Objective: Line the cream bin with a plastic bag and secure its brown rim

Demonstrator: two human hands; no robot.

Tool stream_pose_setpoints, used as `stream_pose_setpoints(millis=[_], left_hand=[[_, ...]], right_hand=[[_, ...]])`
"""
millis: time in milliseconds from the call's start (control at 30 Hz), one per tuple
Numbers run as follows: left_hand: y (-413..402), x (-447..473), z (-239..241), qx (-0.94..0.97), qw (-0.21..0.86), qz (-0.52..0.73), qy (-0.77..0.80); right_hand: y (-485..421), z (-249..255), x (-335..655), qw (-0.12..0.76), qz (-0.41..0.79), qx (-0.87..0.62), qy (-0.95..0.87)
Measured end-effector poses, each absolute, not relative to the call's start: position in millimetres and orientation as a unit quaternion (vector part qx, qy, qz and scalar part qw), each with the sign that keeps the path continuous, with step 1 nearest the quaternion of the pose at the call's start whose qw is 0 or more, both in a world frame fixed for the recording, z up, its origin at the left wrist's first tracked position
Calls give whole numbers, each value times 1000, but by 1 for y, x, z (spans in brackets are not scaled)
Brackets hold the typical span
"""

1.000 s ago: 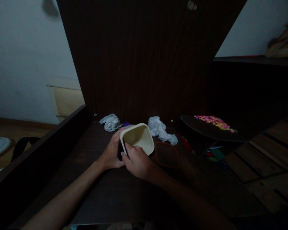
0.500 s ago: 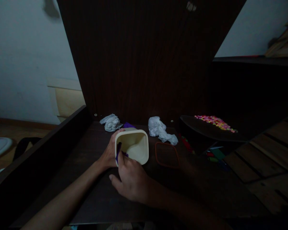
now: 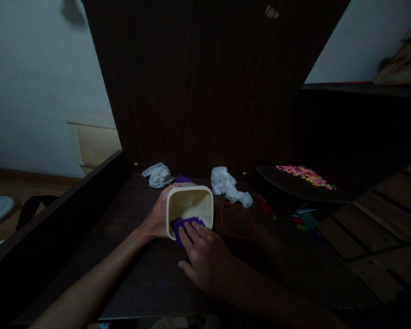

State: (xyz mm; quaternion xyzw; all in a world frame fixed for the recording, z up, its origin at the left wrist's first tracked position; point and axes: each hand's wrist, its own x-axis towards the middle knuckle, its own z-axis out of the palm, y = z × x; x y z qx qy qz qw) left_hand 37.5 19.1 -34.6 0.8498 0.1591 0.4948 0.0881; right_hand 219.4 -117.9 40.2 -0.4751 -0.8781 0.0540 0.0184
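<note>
A cream square-mouthed tub (image 3: 191, 201) is tilted with its opening toward me. My left hand (image 3: 159, 214) grips it along its left side, the fingertips hidden behind it. My right hand (image 3: 207, 260) presses a purple cloth (image 3: 179, 225) over the lower rim with its fingers, part of the cloth lying inside the tub. The thumb stays apart from the cloth. To the right of the tub lies an orange-brown square ring, like a lid rim (image 3: 222, 224), flat on the dark wooden surface.
Two crumpled white plastic bags, one on the left (image 3: 157, 175) and one on the right (image 3: 226, 185), lie by the dark back panel (image 3: 205, 91). Something purple (image 3: 183, 178) sits between them. Right, small pink and yellow pieces (image 3: 306, 176) cover a dark shelf. A raised board (image 3: 71, 201) edges the left side.
My right hand has moved right along the tub's mouth, from its left inner side to the lower rim. More of the purple cloth now shows. My left hand keeps its hold.
</note>
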Motion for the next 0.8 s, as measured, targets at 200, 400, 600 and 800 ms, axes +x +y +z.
stream_pose_setpoints(millis=[200, 400, 600, 800], left_hand=[[19, 38, -35, 854, 76, 488, 163], [17, 40, -31, 854, 63, 488, 171], [18, 40, -30, 856, 56, 487, 163], [17, 41, -28, 861, 42, 485, 149]], right_hand=[[-125, 42, 223, -26, -12, -500, -866], [-117, 52, 211, -78, 18, -547, -833], [-94, 54, 206, -164, 10, -519, -839], [-70, 58, 206, -191, 52, -478, -856]])
